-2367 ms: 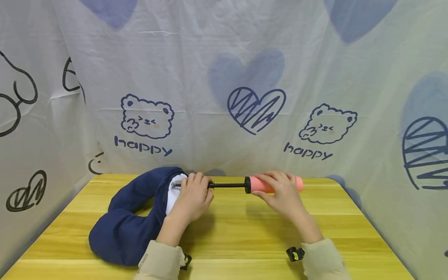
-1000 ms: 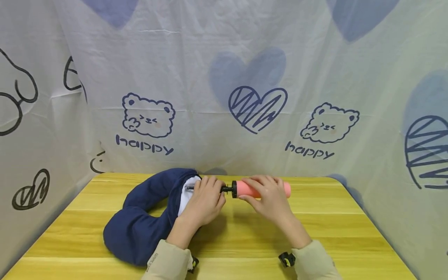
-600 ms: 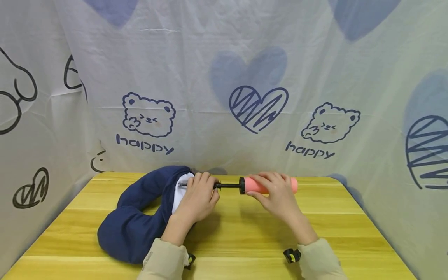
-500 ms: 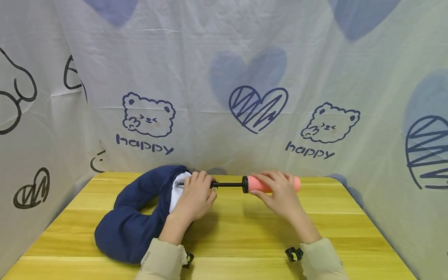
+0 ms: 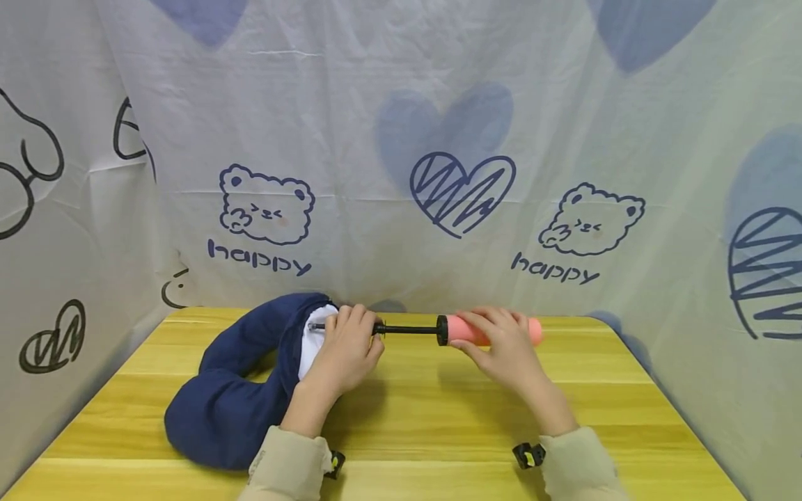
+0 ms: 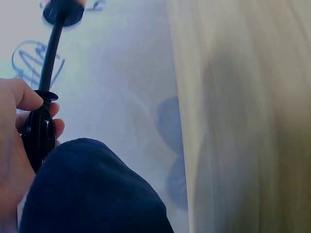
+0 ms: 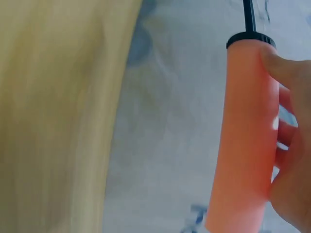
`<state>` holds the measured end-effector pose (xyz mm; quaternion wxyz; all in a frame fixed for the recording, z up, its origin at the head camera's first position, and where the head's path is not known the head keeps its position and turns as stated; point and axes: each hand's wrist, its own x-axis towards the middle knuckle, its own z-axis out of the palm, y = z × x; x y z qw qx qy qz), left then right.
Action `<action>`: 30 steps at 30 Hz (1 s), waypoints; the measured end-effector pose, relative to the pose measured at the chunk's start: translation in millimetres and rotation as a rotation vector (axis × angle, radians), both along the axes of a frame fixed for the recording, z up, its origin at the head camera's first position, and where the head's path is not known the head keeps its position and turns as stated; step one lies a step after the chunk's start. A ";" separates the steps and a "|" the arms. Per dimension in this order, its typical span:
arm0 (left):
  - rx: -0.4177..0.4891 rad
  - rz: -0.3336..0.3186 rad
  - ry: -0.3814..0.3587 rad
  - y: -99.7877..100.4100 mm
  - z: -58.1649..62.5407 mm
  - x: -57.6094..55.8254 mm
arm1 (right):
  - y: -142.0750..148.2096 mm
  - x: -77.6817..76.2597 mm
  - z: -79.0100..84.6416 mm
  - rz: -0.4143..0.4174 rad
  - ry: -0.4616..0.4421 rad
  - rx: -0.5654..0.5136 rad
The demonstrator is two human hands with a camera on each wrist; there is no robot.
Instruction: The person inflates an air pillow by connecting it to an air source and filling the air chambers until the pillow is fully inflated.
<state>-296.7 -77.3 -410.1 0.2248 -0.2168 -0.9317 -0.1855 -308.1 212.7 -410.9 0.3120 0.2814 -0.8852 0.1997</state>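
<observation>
A navy U-shaped neck pillow [image 5: 225, 410] lies on the left of the table, its white inside [image 5: 311, 348] showing at an opening. Beside that opening my left hand [image 5: 344, 348] grips the black end of a hand pump; the thin tip reaches the white part, and the hand hides the piece between. In the left wrist view, thumb and fingers wrap the black end [image 6: 41, 126]. My right hand [image 5: 504, 348] holds the pump's pink barrel [image 7: 245, 131], fingers curled around it. Between the hands a long stretch of the black rod [image 5: 410, 330] shows, roughly level.
The yellow wood-grain table [image 5: 438, 445] runs under both arms. Behind it and at the sides hangs a pale cloth [image 5: 363, 236] with bears and hearts. A small black device [image 5: 529, 456] sits at the right wrist.
About a second ago the pink barrel was close to the left hand with the rod mostly hidden. The hands have since drawn apart, exposing the rod, and the pillow has shifted slightly left.
</observation>
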 end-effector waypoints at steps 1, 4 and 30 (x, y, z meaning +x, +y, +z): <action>-0.010 -0.010 0.001 3.2 -0.6 0.6 | -5.3 1.0 -1.5 0.010 0.014 0.006; -0.036 -0.029 0.016 12.4 -3.5 2.1 | -20.1 3.1 -5.8 0.041 0.066 0.019; -0.045 -0.060 0.010 28.5 -8.9 6.0 | -37.5 8.6 -11.0 0.076 0.176 0.006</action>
